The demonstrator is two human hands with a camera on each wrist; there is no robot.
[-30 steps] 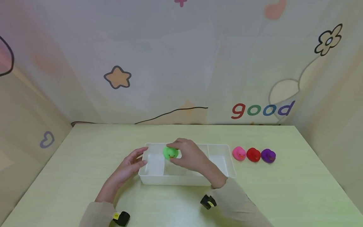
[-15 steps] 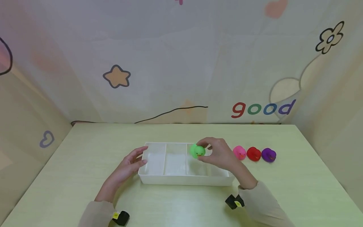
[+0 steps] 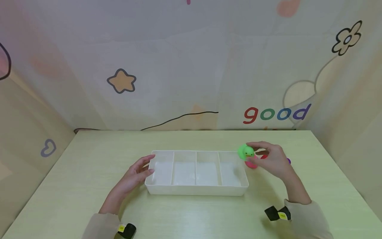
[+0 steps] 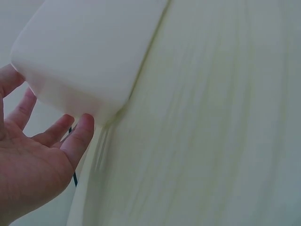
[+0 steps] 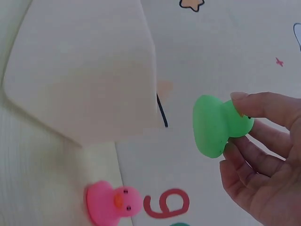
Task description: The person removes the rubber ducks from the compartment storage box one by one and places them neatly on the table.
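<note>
- Right hand (image 3: 273, 161) pinching the green duck (image 3: 245, 152) in the air, just past the tray's (image 3: 197, 190) right end, above the pink duck (image 3: 251, 164).
- Left hand (image 3: 135, 174) flat, fingers straight, touching the tray's left end.
- Red duck (image 3: 264, 156) and purple duck (image 3: 288, 161) mostly hidden behind the right hand.
- Tray sitting on the counter (image 3: 89, 159), four parts inside.
</note>
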